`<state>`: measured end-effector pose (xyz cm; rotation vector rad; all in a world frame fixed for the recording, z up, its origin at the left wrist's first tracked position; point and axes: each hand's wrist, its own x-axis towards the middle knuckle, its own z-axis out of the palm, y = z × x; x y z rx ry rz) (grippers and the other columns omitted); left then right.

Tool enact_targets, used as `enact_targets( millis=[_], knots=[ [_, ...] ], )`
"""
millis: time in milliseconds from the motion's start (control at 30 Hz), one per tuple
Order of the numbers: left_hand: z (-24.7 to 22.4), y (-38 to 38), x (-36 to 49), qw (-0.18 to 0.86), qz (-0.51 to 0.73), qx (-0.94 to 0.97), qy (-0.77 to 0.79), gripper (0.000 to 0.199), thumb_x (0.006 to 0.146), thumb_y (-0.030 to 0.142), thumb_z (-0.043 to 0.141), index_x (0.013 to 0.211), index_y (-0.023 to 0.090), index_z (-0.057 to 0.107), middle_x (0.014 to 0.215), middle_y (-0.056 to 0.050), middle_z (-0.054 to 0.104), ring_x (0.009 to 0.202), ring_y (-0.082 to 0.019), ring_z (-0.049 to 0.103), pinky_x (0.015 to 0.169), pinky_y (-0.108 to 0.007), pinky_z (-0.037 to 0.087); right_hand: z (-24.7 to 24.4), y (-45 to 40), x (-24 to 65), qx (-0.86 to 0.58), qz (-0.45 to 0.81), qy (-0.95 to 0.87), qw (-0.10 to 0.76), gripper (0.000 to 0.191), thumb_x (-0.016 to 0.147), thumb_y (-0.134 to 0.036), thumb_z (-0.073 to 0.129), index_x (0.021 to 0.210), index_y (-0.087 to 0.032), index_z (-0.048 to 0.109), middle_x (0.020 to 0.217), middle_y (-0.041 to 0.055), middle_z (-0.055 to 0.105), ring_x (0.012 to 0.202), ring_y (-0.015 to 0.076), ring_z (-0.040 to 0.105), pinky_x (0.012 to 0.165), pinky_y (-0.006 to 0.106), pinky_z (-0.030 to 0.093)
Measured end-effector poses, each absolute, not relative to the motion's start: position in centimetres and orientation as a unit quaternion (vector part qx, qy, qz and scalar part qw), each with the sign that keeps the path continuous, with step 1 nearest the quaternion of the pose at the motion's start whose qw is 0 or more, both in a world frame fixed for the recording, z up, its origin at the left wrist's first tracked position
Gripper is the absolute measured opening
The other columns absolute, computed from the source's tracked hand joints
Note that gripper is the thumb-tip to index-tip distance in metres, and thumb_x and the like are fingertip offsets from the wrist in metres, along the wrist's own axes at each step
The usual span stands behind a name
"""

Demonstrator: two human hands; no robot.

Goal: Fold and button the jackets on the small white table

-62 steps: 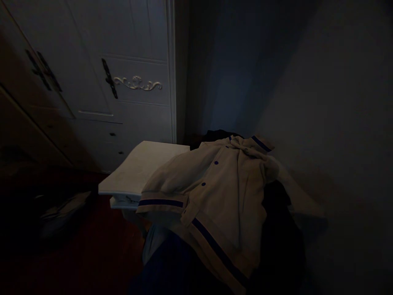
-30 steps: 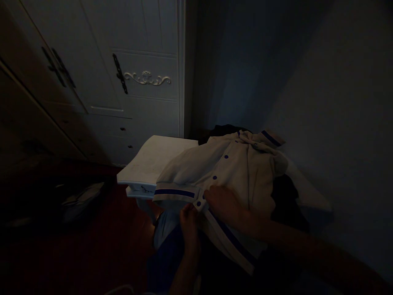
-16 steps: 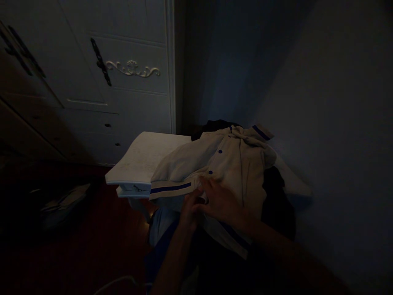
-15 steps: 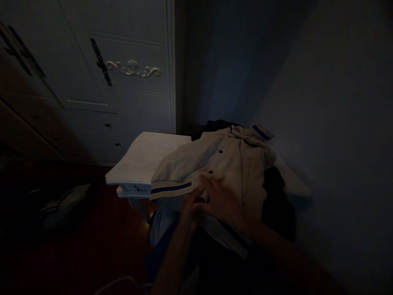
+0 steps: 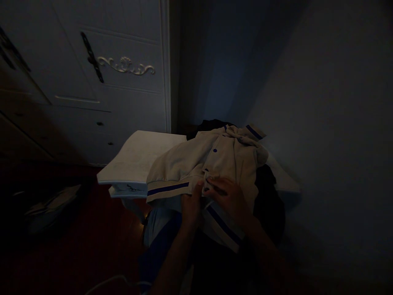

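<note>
A beige jacket (image 5: 181, 159) with blue buttons and blue-striped ribbed bands lies front up over a white table. My left hand (image 5: 192, 207) grips its bottom band by the front opening, thumb on top of the cloth. From the right, my right hand (image 5: 229, 196) pinches the edge of the front placket near the lowest buttons. The two hands are close together at the hem. To the right of the opening, the other striped band (image 5: 224, 229) hangs down over the table's near edge. Dim light hides the fingers under the cloth.
The white table (image 5: 138, 159) has a small drawer front and a curved leg. Dark cloth (image 5: 270, 196) lies beneath the jacket. A white cabinet (image 5: 132, 106) with dark handles stands behind at left, a wall (image 5: 331, 123) at right. A pale cable (image 5: 113, 279) runs along the floor.
My hands have moved apart slightly; the left thumb now presses on the band and the right fingers pinch the placket edge. The view has shifted a little to the right.
</note>
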<state>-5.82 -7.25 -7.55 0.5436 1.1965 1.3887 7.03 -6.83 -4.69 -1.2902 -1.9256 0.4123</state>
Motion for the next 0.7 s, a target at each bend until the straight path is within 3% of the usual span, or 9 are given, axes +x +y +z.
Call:
enact_targets(
  millis=[100, 267, 500, 600, 700],
  knots=[
    [-7.5, -8.1, -4.9, 0.543, 0.619, 0.26, 0.505, 0.043, 0.068, 0.055, 0.076, 0.064, 0.013, 0.069, 0.054, -0.001, 0.059, 0.055, -0.014, 0.056, 0.05, -0.022, 0.04, -4.5, -7.7, 6.8, -0.491, 0.084, -0.757, 0.422, 0.029, 0.091, -0.04, 0.061, 0.106, -0.019, 0.074, 0.095, 0.0093, 0.064, 0.089, 0.0188, 0.064, 0.081, 0.032, 0.056],
    [-6.9, -9.3, -4.5, 0.61, 0.587, 0.221, 0.485, 0.061, 0.064, 0.072, 0.069, 0.048, 0.014, 0.056, 0.042, 0.002, 0.046, 0.04, -0.008, 0.04, 0.041, -0.021, 0.03, -5.0, -9.3, 7.5, -0.45, 0.068, -0.803, 0.384, 0.042, 0.087, -0.04, 0.067, 0.124, -0.021, 0.066, 0.114, 0.0121, 0.061, 0.104, 0.0225, 0.062, 0.089, 0.037, 0.055],
    [-6.4, -10.3, -5.2, 0.632, 0.585, 0.305, 0.408, 0.047, 0.071, 0.058, 0.073, 0.066, 0.012, 0.071, 0.057, -0.003, 0.062, 0.061, -0.016, 0.06, 0.057, -0.023, 0.045, -4.8, -9.8, 7.1, -0.464, 0.162, -0.718, 0.492, 0.016, 0.088, -0.032, 0.065, 0.095, -0.025, 0.077, 0.091, 0.0042, 0.069, 0.085, 0.0165, 0.067, 0.077, 0.029, 0.055],
    [-6.5, -10.1, -5.4, 0.619, 0.597, 0.316, 0.4, 0.038, 0.07, 0.049, 0.077, 0.075, 0.011, 0.074, 0.07, -0.007, 0.07, 0.076, -0.021, 0.067, 0.072, -0.027, 0.05, -4.5, -10.0, 6.2, -0.505, 0.215, -0.634, 0.545, 0.015, 0.085, -0.034, 0.067, 0.081, -0.023, 0.077, 0.078, 0.002, 0.069, 0.075, 0.0158, 0.066, 0.071, 0.028, 0.053],
    [-6.6, -9.8, -5.6, 0.621, 0.609, 0.291, 0.4, 0.039, 0.065, 0.045, 0.081, 0.079, 0.009, 0.075, 0.072, -0.008, 0.071, 0.079, -0.024, 0.069, 0.075, -0.031, 0.052, -4.9, -9.9, 5.4, -0.539, 0.253, -0.554, 0.582, 0.019, 0.082, -0.038, 0.067, 0.078, -0.022, 0.077, 0.077, 0.0017, 0.072, 0.076, 0.0173, 0.067, 0.073, 0.029, 0.051]
  ],
)
